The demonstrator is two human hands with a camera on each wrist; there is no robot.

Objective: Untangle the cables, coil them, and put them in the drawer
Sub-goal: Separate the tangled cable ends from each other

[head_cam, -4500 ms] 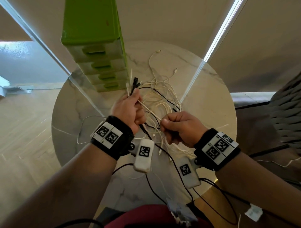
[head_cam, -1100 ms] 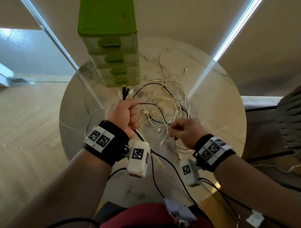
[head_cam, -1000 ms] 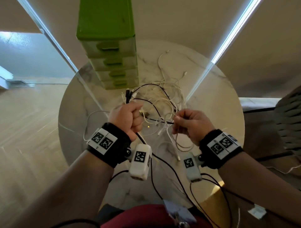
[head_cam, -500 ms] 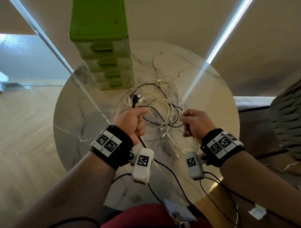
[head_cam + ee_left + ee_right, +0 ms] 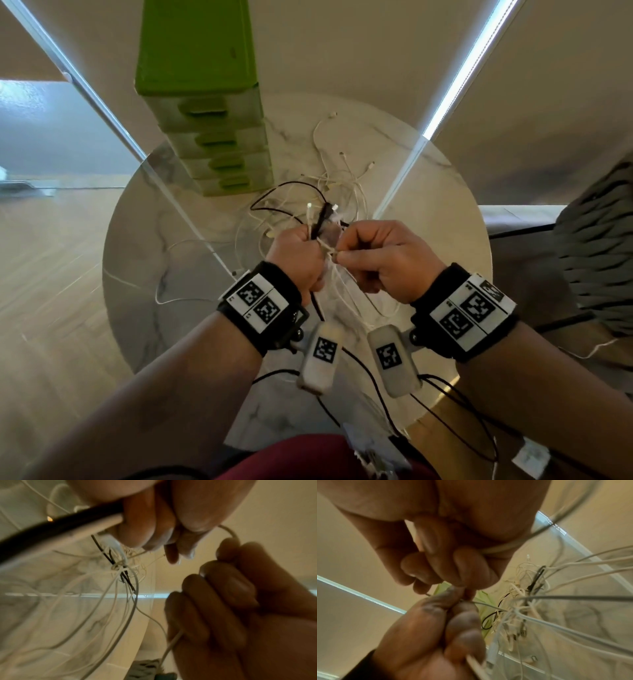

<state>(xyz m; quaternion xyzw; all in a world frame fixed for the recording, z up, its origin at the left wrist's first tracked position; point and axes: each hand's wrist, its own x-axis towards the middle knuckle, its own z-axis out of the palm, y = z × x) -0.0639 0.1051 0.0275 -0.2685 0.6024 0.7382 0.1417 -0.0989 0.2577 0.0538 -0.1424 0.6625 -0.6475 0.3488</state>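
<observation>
A tangle of white and black cables [image 5: 329, 195] lies on the round marble table [image 5: 428, 219]. My left hand [image 5: 301, 250] is a fist round a bundle of them, with several plug ends [image 5: 320, 217] sticking up out of it. My right hand [image 5: 363, 253] sits right against it and pinches a thin white cable [image 5: 334, 255] between thumb and fingers. In the left wrist view a black and a white cable [image 5: 72, 524] run out of my curled fingers [image 5: 150, 524], and a knot [image 5: 122, 568] hangs below. In the right wrist view both hands meet on one thin strand [image 5: 481, 603].
A green drawer unit [image 5: 212, 137] with several shut drawers stands at the table's back left, just behind the tangle. One loose white cable [image 5: 171, 298] trails towards the left edge. A woven grey chair [image 5: 596, 260] is at the right. Wood floor [image 5: 51, 274] lies to the left.
My right hand has moved left and now meets my left hand on a white strand. The left hand keeps its grip on the bundle and has shifted right.
</observation>
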